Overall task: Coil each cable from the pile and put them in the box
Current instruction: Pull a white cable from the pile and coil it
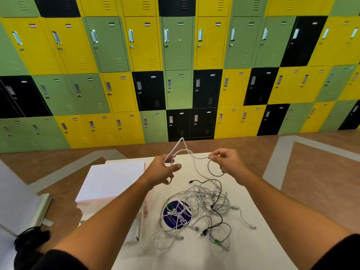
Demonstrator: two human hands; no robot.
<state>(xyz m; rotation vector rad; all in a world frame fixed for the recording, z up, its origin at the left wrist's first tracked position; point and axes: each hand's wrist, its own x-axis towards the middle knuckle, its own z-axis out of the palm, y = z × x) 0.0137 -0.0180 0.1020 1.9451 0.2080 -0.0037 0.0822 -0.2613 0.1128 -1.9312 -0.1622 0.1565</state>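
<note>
Above the far edge of the white table (253, 240), the left hand (161, 170) gripped loops of a thin white cable (194, 157) while the right hand (226, 162) pinched its end. Beneath lay the tangled pile (202, 209) of white and black cables over a round purple sticker (175, 214), the flat white box (111, 182) just left.

A white table (194, 258) carries a tangled cable pile (196, 199), a purple sticker (175, 213) and a white box (111, 180).
</note>
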